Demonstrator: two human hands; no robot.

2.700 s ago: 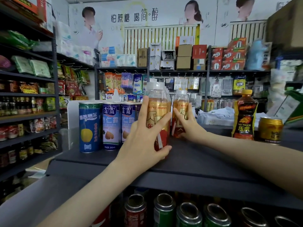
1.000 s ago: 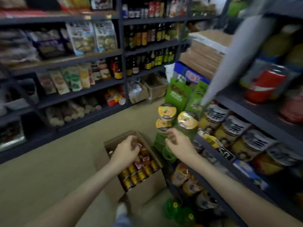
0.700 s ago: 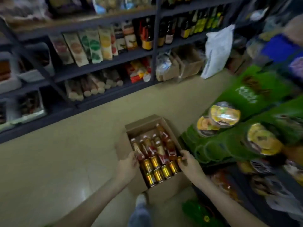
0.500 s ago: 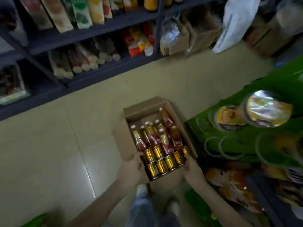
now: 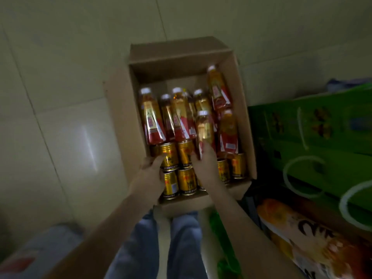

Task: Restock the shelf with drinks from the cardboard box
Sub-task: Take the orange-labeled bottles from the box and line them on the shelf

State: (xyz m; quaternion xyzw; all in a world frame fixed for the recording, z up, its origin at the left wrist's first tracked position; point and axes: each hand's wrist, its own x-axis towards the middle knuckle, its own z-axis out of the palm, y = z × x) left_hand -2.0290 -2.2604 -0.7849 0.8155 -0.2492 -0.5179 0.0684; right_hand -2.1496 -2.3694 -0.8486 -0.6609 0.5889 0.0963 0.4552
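Note:
An open cardboard box [image 5: 246,121] sits on the floor in front of my knees. Several orange drink bottles [image 5: 152,121] with white caps lie in its far half, and several gold cans [image 5: 187,181] fill the near rows. My left hand [image 5: 150,176] reaches in at the near left and curls its fingers round a gold can [image 5: 170,157]. My right hand [image 5: 205,165] is at the box's middle and grips the base of one bottle [image 5: 204,127], which lies on top of the others. The shelf is out of view.
Pale floor tiles [image 5: 66,97] lie left of and beyond the box. Green cartons with white loop handles [image 5: 314,137] and an orange packet [image 5: 302,232] crowd the right side, close against the box. My jeans-clad legs [image 5: 161,244] are just below the box.
I left the bottles on the top shelf, turned and bent down to the box. Both hands moved from the box's near edge in among the drinks; the view dropped closer.

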